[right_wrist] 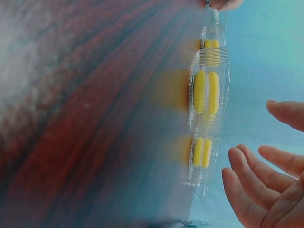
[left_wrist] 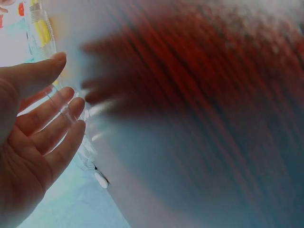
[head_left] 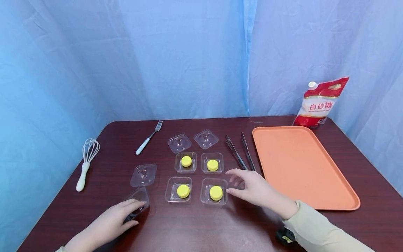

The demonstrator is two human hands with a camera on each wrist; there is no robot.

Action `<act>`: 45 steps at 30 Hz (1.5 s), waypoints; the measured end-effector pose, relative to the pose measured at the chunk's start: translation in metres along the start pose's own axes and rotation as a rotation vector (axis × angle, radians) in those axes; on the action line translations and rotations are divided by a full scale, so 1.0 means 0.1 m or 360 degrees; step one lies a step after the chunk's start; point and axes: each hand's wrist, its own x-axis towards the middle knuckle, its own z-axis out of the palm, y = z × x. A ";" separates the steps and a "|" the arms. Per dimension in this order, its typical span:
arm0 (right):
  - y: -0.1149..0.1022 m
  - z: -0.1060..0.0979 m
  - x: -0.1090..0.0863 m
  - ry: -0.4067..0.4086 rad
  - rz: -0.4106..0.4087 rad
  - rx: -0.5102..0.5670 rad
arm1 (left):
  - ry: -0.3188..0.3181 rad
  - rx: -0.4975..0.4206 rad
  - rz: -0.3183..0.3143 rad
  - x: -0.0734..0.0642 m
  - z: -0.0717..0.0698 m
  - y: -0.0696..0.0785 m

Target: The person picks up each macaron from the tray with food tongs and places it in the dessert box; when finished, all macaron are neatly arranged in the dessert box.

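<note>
In the head view, my left hand (head_left: pixel 114 217) grips a tilted clear plastic lid (head_left: pixel 142 194) at the front left, with fingers over it and thumb toward me. Its edges cross the fingers in the left wrist view. Another clear lid (head_left: pixel 143 175) lies just beyond. Yellow macarons sit one each in several clear square boxes, including the near right box (head_left: pixel 204 198) with its macaron (head_left: pixel 216 193). My right hand (head_left: pixel 252 187) hovers beside that box, holding nothing, thumb apart from its loosely bent fingers. Two more lids lie behind the boxes, one a clear domed lid (head_left: pixel 206 139).
Metal tongs (head_left: pixel 236 152) lie behind my right hand, next to an orange tray (head_left: pixel 292 168). A red and white sugar bag (head_left: pixel 318 105) stands at the back right corner. To the left are a white-handled whisk (head_left: pixel 84 168) and a fork (head_left: pixel 148 140).
</note>
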 end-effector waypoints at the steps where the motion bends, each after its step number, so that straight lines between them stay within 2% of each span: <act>1: 0.00 0.00 0.00 0.0003 -0.0003 0.0001 | 0.0014 -0.0008 0.0010 -0.01 0.00 0.00; 8: 0.00 0.00 -0.01 -0.0002 -0.0028 0.0020 | -0.0006 -0.0086 -0.0043 -0.05 -0.06 0.03; 11: 0.00 0.01 -0.01 0.0001 -0.0042 0.0023 | 0.0026 -0.0108 -0.0034 -0.06 -0.11 0.04; 16: -0.01 0.03 0.00 -0.0002 -0.0028 0.0040 | 0.0178 -0.0102 0.0020 -0.05 -0.20 0.06; 22: -0.02 0.08 0.03 -0.0024 -0.0072 0.0053 | 0.0483 -0.0058 0.0098 0.00 -0.29 0.10; 25: -0.03 0.11 0.04 -0.0016 -0.0096 0.0076 | 0.0578 -0.0103 0.0130 0.04 -0.31 0.12; 32: -0.09 0.15 0.09 -0.0017 -0.0119 0.0105 | 0.0685 -0.0301 0.0113 0.18 -0.29 0.19; 40: -0.18 0.16 0.13 -0.0007 -0.0152 0.0088 | 0.0747 -0.0483 0.0046 0.36 -0.28 0.31; 45: -0.19 0.18 0.14 0.0031 -0.0197 0.0072 | 0.0708 -0.0686 0.0014 0.48 -0.29 0.38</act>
